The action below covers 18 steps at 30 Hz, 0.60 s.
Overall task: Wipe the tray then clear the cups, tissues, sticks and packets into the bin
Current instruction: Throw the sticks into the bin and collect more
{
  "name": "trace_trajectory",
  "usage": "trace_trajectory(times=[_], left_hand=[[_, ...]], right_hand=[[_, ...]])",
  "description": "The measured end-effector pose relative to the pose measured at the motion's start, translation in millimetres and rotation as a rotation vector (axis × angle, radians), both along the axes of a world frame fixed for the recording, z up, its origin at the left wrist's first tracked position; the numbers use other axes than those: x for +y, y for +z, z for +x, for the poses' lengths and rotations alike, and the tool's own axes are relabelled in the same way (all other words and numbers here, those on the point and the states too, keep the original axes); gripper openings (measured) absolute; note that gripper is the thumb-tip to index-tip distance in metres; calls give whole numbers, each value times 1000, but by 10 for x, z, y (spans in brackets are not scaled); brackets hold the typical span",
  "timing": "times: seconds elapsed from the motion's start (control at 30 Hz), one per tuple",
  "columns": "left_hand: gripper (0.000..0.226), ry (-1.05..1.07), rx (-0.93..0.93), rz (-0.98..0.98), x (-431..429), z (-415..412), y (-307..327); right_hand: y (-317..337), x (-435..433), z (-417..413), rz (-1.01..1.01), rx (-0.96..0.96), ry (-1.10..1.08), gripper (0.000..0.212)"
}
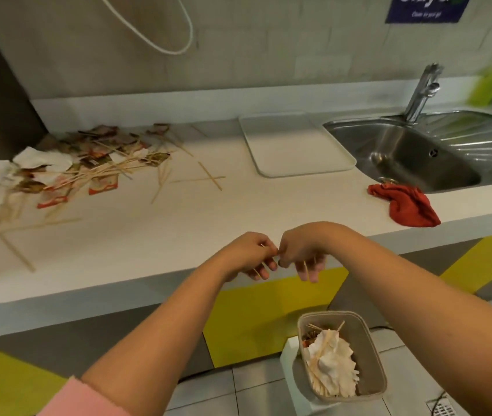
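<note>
My left hand and my right hand meet over the counter's front edge, fingertips touching. Each hand grips a thin wooden stick; short stick ends show under the fingers. A pile of sticks, torn packets and crumpled tissues lies at the counter's left. A few loose sticks lie nearer the middle. The white tray lies flat beside the sink. On the floor below my right arm stands the beige bin, holding tissue and sticks. No cups are in view.
A red cloth lies crumpled at the counter edge in front of the steel sink with its tap. A white cable hangs on the wall. Yellow and grey cabinet fronts run below the counter.
</note>
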<state>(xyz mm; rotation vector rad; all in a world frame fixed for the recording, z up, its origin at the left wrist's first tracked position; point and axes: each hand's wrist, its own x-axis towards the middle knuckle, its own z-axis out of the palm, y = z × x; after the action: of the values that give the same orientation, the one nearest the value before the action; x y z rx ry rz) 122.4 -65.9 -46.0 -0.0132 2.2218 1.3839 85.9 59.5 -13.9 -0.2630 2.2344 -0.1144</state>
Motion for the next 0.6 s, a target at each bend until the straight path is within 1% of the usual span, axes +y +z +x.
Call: trace_trajectory(times=[0.07, 0.23, 0.33, 0.53, 0.6], left_hand=[[13, 63, 63, -1, -182, -86, 104], [13, 222, 144, -28, -666, -363, 260], [12, 300, 183, -55, -963, -553, 290], [9, 406, 198, -59, -1484, -906, 312], [9, 428, 195, -48, -1608, -986, 316]], right_hand=[[167, -169, -85, -47, 70, 37, 17], [283, -615, -361, -133, 254, 51, 20], [280, -878, -577, -185, 349, 32, 15], [48, -1280, -1138, -239, 584, -77, 20], [-68, -1375, -1305, -230, 650, -96, 26]])
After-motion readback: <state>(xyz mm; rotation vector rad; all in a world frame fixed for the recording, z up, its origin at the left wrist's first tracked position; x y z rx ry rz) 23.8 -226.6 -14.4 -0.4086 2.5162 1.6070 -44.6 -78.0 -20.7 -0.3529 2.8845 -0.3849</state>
